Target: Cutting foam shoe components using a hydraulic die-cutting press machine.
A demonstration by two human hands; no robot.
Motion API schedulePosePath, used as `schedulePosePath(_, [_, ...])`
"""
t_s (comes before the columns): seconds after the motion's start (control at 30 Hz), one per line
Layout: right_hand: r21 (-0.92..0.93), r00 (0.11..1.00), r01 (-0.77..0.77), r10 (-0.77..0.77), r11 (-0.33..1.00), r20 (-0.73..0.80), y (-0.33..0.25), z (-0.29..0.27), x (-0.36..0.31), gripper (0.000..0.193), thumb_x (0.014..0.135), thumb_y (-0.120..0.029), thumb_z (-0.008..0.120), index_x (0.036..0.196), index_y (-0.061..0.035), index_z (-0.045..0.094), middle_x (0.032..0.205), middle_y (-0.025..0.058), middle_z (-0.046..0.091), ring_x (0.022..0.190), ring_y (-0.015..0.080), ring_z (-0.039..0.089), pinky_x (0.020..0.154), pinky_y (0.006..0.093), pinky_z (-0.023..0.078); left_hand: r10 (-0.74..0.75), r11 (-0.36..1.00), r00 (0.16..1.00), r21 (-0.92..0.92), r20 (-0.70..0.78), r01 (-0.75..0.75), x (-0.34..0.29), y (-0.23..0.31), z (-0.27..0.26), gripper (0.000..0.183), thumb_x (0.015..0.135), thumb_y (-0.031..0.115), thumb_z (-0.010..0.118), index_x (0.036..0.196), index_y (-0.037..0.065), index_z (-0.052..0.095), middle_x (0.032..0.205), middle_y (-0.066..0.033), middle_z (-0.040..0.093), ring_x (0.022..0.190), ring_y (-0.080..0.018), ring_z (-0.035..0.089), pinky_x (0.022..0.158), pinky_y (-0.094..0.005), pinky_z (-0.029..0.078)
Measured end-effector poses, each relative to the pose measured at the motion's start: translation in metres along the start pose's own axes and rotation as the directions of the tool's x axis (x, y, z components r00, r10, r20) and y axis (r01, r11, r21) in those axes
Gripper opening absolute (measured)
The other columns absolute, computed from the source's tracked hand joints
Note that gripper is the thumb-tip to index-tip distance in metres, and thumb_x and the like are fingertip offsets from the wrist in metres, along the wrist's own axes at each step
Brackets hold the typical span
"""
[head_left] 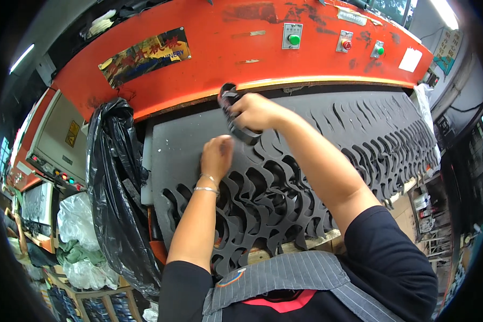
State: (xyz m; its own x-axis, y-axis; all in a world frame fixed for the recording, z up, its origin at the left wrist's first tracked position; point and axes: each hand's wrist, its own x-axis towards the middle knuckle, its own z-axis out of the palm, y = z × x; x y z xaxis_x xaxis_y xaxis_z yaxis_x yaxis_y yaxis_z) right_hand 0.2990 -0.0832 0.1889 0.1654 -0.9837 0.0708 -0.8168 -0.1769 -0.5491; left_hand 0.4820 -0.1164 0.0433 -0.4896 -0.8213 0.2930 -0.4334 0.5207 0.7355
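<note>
A grey foam sheet [182, 137] lies in front of me, its near and right parts cut through with rows of curved, sole-like openings. My right hand [257, 111] is closed around a dark, curved cutting die [247, 136], held tilted over the sheet's far side. To its left and nearer me, my left hand [217, 154] is at the uncut part of the sheet, beside the openings. Its fingers are curled, and whatever they may hold is hidden. A bracelet [206, 189] circles that wrist.
Beyond the sheet spans an orange press beam [220, 48] with a green button [294, 39] and a red button [346, 45]. Black plastic [115, 182] hangs at the sheet's left edge. Farther left stand a control cabinet [59, 137] and clear plastic bags [78, 220].
</note>
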Motion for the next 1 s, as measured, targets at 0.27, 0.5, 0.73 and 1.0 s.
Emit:
schedulePosePath(0.27, [0.009, 0.997, -0.025, 0.025, 1.0, -0.073, 0.028, 0.104, -0.021, 0.035, 0.081, -0.029, 0.061, 0.11, -0.0097, 0.067, 0.109, 0.0174, 0.064, 0.1, 0.0323, 0.064, 0.087, 0.0419, 0.051, -0.045, 0.997, 0.997, 0.063, 0.055, 0.042, -0.011, -0.005, -0.01, 0.051, 0.099, 0.039, 0.042, 0.133, 0.001, 0.05, 0.132, -0.0219, 0.054, 0.125, -0.0307, 0.05, 0.11, -0.0418, 0.029])
schedulePosePath(0.5, [-0.043, 0.937, 0.219, -0.222, 0.975, -0.271, 0.045, 0.113, -0.08, 0.065, 0.068, -0.032, 0.079, 0.124, -0.0067, 0.058, 0.109, 0.0105, 0.065, 0.112, 0.0286, 0.052, 0.097, 0.0387, 0.04, 0.053, 0.962, 0.999, 0.269, 0.006, -0.052, -0.016, 0.01, -0.01, 0.05, 0.093, 0.03, 0.052, 0.132, -0.002, 0.05, 0.13, -0.0209, 0.056, 0.124, -0.0299, 0.05, 0.11, -0.0433, 0.028])
schedulePosePath(0.73, [0.001, 0.939, 0.208, -0.2, 0.978, -0.281, 0.046, 0.105, -0.075, 0.057, 0.066, -0.034, 0.08, 0.115, -0.0081, 0.065, 0.104, 0.0088, 0.065, 0.107, 0.0256, 0.054, 0.095, 0.0385, 0.04, 0.115, 0.957, 0.993, 0.268, -0.012, -0.107, -0.013, 0.013, -0.014, 0.046, 0.089, 0.021, 0.053, 0.128, -0.002, 0.053, 0.125, -0.0195, 0.06, 0.116, -0.0305, 0.057, 0.108, -0.0436, 0.033])
schedulePosePath(1.0, [0.021, 0.926, 0.223, -0.205, 0.975, -0.317, 0.046, 0.106, -0.075, 0.053, 0.066, -0.034, 0.079, 0.112, -0.0099, 0.068, 0.101, 0.0084, 0.065, 0.103, 0.0248, 0.055, 0.093, 0.0383, 0.04, 0.12, 0.926, 0.993, 0.358, 0.013, -0.116, -0.015, 0.017, -0.014, 0.048, 0.092, 0.023, 0.05, 0.133, 0.0, 0.049, 0.129, -0.0174, 0.057, 0.121, -0.0277, 0.053, 0.107, -0.0431, 0.034])
